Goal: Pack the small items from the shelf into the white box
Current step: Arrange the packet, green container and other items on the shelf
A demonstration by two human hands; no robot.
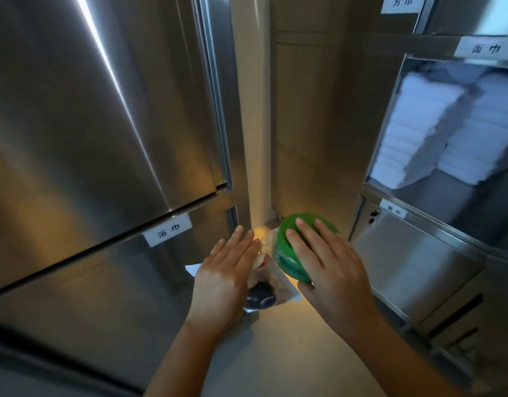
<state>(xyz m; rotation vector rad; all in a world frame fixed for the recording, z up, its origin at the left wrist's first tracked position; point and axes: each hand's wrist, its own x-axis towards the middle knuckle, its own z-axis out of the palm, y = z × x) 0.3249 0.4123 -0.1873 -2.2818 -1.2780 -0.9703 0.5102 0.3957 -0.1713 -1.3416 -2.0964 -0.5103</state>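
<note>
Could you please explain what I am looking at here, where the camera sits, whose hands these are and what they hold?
There is no machine here: a person does the work with bare hands, and the one picture comes from a wide-angle camera worn on their head, looking forward and down.

The right hand grips a round green item, its fingers laid over the top. The left hand is open and flat, resting on or just above a white box that holds small wrapped items, one with a dark round top. Whether it touches them I cannot tell.

Around them stand steel cabinets with paper labels. To the right, an open compartment holds stacked white towels.
</note>
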